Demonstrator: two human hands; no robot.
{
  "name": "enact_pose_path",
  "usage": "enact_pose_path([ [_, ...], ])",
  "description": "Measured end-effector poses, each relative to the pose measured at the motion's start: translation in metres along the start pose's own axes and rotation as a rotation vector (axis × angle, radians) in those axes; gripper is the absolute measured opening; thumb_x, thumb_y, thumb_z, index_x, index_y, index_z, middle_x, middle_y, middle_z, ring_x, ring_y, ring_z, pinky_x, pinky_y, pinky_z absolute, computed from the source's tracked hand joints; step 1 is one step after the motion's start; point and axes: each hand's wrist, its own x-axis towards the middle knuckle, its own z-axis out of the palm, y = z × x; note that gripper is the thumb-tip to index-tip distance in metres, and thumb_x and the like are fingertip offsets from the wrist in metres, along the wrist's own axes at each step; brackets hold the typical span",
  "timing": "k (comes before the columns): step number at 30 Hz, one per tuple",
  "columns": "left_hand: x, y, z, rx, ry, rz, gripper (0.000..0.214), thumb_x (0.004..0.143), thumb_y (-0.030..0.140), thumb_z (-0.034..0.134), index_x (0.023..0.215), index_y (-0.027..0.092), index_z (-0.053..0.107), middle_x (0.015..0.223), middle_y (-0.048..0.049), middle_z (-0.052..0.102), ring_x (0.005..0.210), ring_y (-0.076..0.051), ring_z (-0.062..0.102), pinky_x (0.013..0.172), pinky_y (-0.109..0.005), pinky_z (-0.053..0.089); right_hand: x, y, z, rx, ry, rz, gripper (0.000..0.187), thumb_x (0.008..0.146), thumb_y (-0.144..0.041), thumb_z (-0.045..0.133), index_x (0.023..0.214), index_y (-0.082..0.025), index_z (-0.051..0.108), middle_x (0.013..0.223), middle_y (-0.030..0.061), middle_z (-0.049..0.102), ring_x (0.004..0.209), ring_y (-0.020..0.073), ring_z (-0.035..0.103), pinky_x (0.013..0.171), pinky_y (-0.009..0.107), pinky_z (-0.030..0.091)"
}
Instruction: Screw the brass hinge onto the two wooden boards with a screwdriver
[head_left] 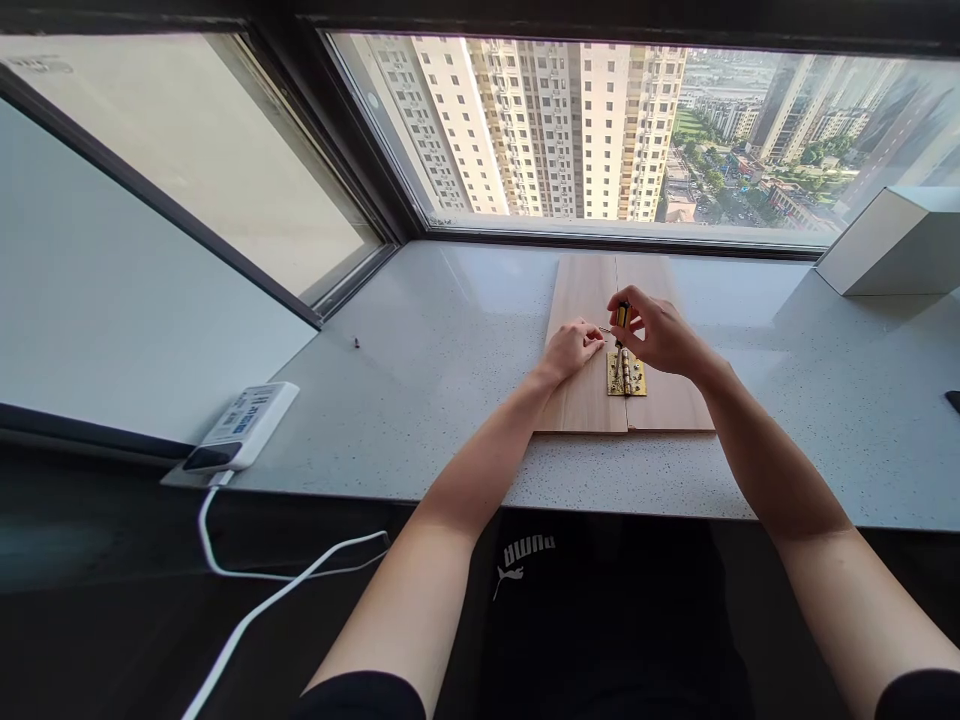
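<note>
Two wooden boards lie side by side on the stone windowsill, a butt hinge across their seam. Left of them: a screw, then a power strip. Right, at the rear: a box.

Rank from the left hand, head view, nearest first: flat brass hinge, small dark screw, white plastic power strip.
1. Brass hinge: right of the left hand.
2. Small dark screw: left, on the stone sill.
3. White power strip: farther left, on the sill.

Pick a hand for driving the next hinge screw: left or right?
Right, likely: the right hand grips the yellow-handled screwdriver above the brass hinge, while the left hand rests on the wooden board.
</note>
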Motion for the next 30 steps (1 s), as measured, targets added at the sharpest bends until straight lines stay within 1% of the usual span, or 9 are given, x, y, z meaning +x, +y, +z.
enact_pose_path([
  [4,-0.004,0.001,0.0,0.006,-0.009,0.006,0.012,0.108,0.022,0.077,0.109,0.015,0.086,0.114,-0.0108,0.076,0.093,-0.021,0.073,0.091,-0.037,0.061,0.0,-0.001,0.003,0.01,-0.011,-0.007,0.018,0.107,-0.036,0.065,0.12,-0.027,0.058,0.103,0.0056,0.078,0.086,0.0224,0.072,0.083,0.046,0.069],
  [9,-0.013,0.004,-0.003,-0.039,0.001,0.045,0.011,0.11,0.019,0.076,0.11,0.016,0.087,0.115,-0.0113,0.079,0.098,-0.022,0.074,0.092,-0.037,0.06,-0.001,-0.001,0.001,0.011,0.011,0.006,0.015,0.106,-0.031,0.065,0.119,-0.028,0.059,0.101,0.0042,0.077,0.085,0.0224,0.072,0.085,0.046,0.069],
  [15,-0.023,0.006,-0.01,-0.111,-0.08,0.142,0.01,0.104,0.017,0.079,0.106,0.017,0.088,0.112,-0.0109,0.08,0.095,-0.02,0.073,0.091,-0.036,0.062,-0.002,0.001,0.003,0.009,0.03,-0.007,0.017,0.106,-0.028,0.067,0.122,-0.026,0.064,0.103,0.0055,0.078,0.086,0.0233,0.073,0.085,0.046,0.069],
  [18,-0.027,0.01,-0.013,-0.168,-0.123,0.175,0.013,0.1,0.016,0.078,0.108,0.016,0.088,0.109,-0.0104,0.08,0.092,-0.019,0.071,0.09,-0.035,0.062,-0.002,-0.005,0.006,-0.027,0.031,-0.035,0.023,0.111,-0.029,0.065,0.132,-0.024,0.073,0.115,0.0095,0.079,0.088,0.023,0.074,0.085,0.045,0.068],
  [21,-0.028,0.014,-0.014,-0.238,-0.179,0.179,0.016,0.099,0.018,0.076,0.11,0.015,0.088,0.101,-0.0085,0.08,0.087,-0.018,0.07,0.085,-0.033,0.061,-0.002,-0.013,0.008,-0.113,0.11,-0.056,0.028,0.117,-0.035,0.065,0.136,-0.025,0.083,0.129,0.0129,0.076,0.094,0.0243,0.074,0.088,0.047,0.067],
  [23,-0.028,0.016,-0.013,-0.287,-0.212,0.185,0.017,0.099,0.02,0.076,0.11,0.015,0.087,0.099,-0.0079,0.08,0.086,-0.018,0.07,0.082,-0.032,0.061,-0.001,-0.016,0.008,-0.155,0.139,-0.049,0.027,0.117,-0.036,0.068,0.133,-0.028,0.088,0.126,0.0116,0.075,0.093,0.0239,0.072,0.089,0.047,0.066],
  [25,-0.028,0.017,-0.01,-0.331,-0.237,0.193,0.017,0.1,0.024,0.077,0.109,0.016,0.088,0.098,-0.008,0.081,0.087,-0.018,0.072,0.081,-0.032,0.06,-0.001,-0.018,0.007,-0.16,0.128,-0.032,0.026,0.116,-0.033,0.07,0.133,-0.029,0.089,0.12,0.0098,0.075,0.086,0.0218,0.069,0.086,0.045,0.065],
  [27,-0.028,0.018,-0.008,-0.364,-0.243,0.197,0.017,0.102,0.027,0.077,0.107,0.017,0.09,0.1,-0.0084,0.083,0.088,-0.019,0.073,0.081,-0.031,0.06,-0.001,-0.019,0.006,-0.14,0.111,-0.036,0.028,0.116,-0.029,0.068,0.134,-0.027,0.089,0.117,0.0098,0.077,0.083,0.0206,0.069,0.085,0.043,0.064],
  [30,-0.028,0.018,-0.006,-0.402,-0.238,0.205,0.018,0.103,0.03,0.077,0.106,0.019,0.092,0.103,-0.0089,0.086,0.09,-0.019,0.075,0.083,-0.031,0.06,-0.001,-0.021,0.002,-0.122,0.108,-0.054,0.031,0.115,-0.023,0.064,0.132,-0.024,0.09,0.117,0.0113,0.08,0.084,0.0209,0.071,0.085,0.042,0.065],
])
